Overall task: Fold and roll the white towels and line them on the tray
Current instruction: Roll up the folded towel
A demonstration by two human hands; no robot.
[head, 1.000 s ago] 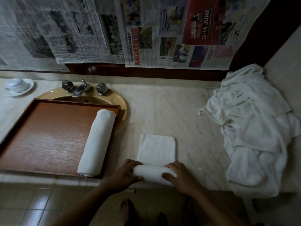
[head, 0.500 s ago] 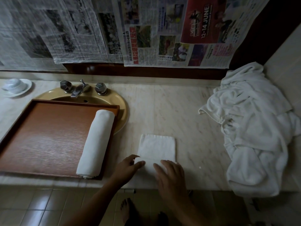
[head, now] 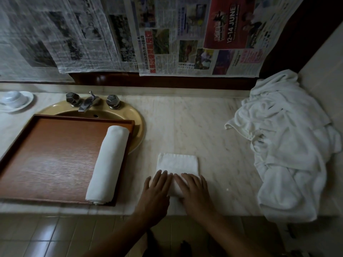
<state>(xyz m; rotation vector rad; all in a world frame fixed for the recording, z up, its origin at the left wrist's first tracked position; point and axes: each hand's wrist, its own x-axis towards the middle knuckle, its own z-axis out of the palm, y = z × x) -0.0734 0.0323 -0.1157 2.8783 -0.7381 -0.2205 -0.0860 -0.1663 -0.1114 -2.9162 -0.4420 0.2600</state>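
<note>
Head view. Both hands lay side by side on the near end of the folded towel [head: 177,163], which rested on the marble counter [head: 185,123] just right of the tray [head: 52,160], close to the near edge. The left hand [head: 157,190] and right hand [head: 194,193] were flat, with fingers extended and relaxed, pressing down on the cloth rather than grasping it. This palms-over placement probably served to push the rolled near portion away over the flat far portion while keeping the roll tight and even. The towel appeared as a narrow white strip. Its far part lay flat with squared corners, and its near part was bunched into a partial roll mostly hidden under the palms, so the number of turns could not be told. One finished rolled towel [head: 108,164] lay lengthwise along the tray's right wall, leaving the bare floor to its left for further rolls. The tray sat over the near part of the yellow sink [head: 137,115], below the tap [head: 87,103]. A heap of unfolded towels [head: 285,145] lay at the right end of the counter, well apart from the hands, presumably as the supply. Newspaper sheets [head: 130,34] hung across the far wall.
</note>
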